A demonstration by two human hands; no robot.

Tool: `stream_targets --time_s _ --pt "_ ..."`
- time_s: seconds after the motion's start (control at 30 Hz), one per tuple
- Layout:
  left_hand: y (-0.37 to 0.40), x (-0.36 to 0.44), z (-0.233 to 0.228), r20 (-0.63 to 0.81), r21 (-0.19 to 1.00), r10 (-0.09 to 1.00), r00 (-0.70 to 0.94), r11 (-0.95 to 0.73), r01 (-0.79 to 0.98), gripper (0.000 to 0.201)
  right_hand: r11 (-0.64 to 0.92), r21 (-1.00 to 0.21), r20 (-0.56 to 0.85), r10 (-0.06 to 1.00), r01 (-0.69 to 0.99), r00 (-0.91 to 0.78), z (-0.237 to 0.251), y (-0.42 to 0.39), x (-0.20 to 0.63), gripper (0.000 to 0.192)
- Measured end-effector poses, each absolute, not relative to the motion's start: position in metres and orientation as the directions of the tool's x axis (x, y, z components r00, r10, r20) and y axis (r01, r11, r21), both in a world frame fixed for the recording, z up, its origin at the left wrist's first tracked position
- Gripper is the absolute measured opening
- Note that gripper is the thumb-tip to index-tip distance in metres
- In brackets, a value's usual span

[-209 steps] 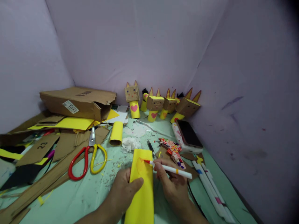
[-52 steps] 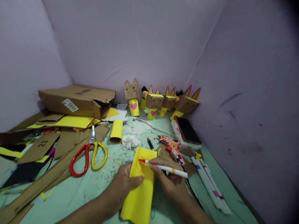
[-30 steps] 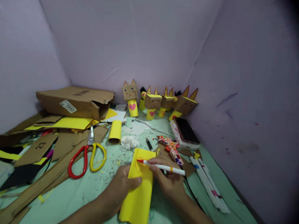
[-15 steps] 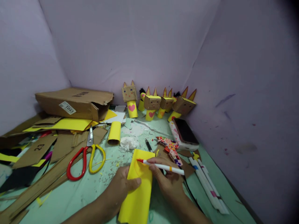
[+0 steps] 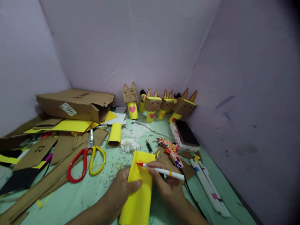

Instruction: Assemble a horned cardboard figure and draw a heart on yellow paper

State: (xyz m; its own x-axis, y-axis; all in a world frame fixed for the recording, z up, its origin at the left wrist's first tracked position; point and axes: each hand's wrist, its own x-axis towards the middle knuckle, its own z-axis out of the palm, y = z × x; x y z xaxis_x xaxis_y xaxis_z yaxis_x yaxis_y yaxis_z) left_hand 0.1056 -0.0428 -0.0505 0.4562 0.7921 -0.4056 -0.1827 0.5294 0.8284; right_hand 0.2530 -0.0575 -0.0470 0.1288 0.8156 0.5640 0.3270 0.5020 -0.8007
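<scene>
My left hand (image 5: 123, 189) grips a folded sheet of yellow paper (image 5: 138, 203) by its left edge, the thumb lying on top. In my right hand (image 5: 167, 184) is a white felt-tip marker (image 5: 167, 172) with a red-orange tip, its point on the upper part of the paper. Thin orange curved lines show around the tip. Left of the paper lie scissors (image 5: 77, 168) with one red and one yellow handle. Beyond it are a crumpled white tissue (image 5: 129, 144), a yellow paper-covered tube (image 5: 115, 134) and a dark pen (image 5: 149, 146).
Cardboard figures with yellow tube bodies, one a cat-eared figure (image 5: 130, 95), stand along the back wall. A cardboard box (image 5: 77, 104) and scraps fill the left. To the right are a patterned glue gun (image 5: 171, 150) with a cord, a phone (image 5: 187, 132) and several white markers (image 5: 208, 187).
The marker tip has moved slightly down and left on the yellow paper, and more of the orange line shows. My left hand keeps its hold on the sheet.
</scene>
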Motion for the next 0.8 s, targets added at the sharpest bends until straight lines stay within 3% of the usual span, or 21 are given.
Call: stream_targets --time_s 0.2,0.8 --pt "-0.0438 0.1048 -0.0499 -0.358 0.83 0.793 0.493 0.512 -0.221 0.03 0.53 -0.77 0.598 0.794 0.356 0.112 -0.0455 -0.0559 0.2531 0.016" --pt "-0.0427 0.1059 -0.0484 -0.407 0.827 0.796 0.449 0.53 -0.189 0.031 0.478 -0.786 0.565 0.812 0.391 0.143 -0.0486 -0.0577 0.2555 0.012"
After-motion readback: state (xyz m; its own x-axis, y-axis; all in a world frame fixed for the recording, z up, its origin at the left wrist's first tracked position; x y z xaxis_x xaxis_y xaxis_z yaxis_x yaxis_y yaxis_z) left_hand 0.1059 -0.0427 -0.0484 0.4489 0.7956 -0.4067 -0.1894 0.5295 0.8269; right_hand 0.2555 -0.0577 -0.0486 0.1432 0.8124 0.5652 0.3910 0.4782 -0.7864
